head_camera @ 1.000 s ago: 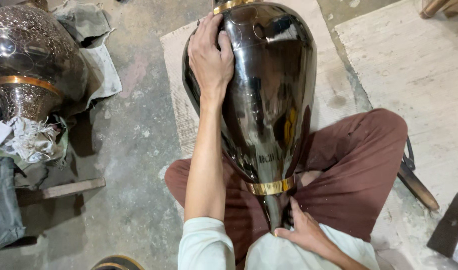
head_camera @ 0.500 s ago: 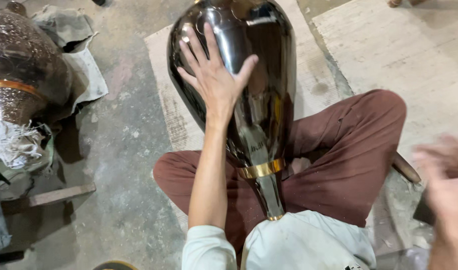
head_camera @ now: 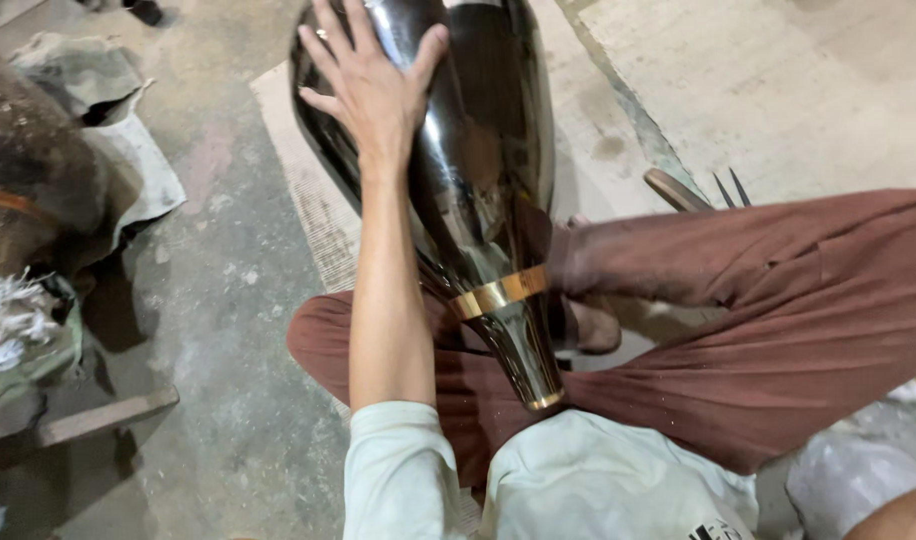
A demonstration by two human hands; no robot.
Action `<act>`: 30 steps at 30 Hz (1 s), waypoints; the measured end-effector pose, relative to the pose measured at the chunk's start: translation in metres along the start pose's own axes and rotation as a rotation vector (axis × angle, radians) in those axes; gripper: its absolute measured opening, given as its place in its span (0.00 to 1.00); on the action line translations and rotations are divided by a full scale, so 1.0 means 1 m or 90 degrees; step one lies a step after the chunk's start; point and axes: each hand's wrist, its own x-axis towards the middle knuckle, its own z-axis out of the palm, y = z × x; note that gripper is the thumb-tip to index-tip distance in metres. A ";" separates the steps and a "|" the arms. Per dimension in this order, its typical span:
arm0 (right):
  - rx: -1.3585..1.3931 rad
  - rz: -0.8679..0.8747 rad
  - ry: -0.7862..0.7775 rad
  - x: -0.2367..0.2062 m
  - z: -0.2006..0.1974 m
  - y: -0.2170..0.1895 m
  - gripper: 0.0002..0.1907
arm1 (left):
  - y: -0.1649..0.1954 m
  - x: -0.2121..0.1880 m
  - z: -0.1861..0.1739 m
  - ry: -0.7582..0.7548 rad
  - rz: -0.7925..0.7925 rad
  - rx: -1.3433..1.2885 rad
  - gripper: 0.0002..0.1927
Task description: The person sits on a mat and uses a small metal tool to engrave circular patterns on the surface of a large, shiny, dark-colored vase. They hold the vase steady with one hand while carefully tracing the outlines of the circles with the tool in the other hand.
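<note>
While the floor (head_camera: 218,330) of grey, dusty concrete fills most of the view, a pale woven mat (head_camera: 308,190) is spread across its middle. Brown trousers (head_camera: 778,330) are worn by the seated person, with one leg stretched to the right and the other folded beneath. A large, glossy black vase (head_camera: 488,170) is laid tilted across the lap; its wide body is pointed away over the mat, and its narrow neck, ringed by a gold band (head_camera: 500,293), is turned toward the pale shirt (head_camera: 598,480). At the left edge, a second dark vase (head_camera: 28,200) is seen among grey cloths (head_camera: 128,170) and shredded white paper (head_camera: 8,320). A wooden strip (head_camera: 108,415) is laid on the floor below them. The left hand (head_camera: 373,85) is pressed flat on the upper body of the black vase, fingers spread wide, nothing gripped. Only a bare forearm can be made out at the lower right corner; the right hand is out of view.
</note>
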 end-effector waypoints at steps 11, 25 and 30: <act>-0.116 -0.040 0.022 0.060 -0.028 0.041 0.05 | -0.010 -0.005 0.007 0.026 0.014 -0.018 0.56; -0.022 0.013 -0.415 -0.124 0.128 -0.086 0.39 | 0.001 -0.011 -0.007 0.052 -0.008 -0.009 0.49; -0.279 0.096 -0.637 -0.163 0.212 -0.089 0.79 | 0.010 -0.004 -0.010 0.025 -0.041 0.008 0.49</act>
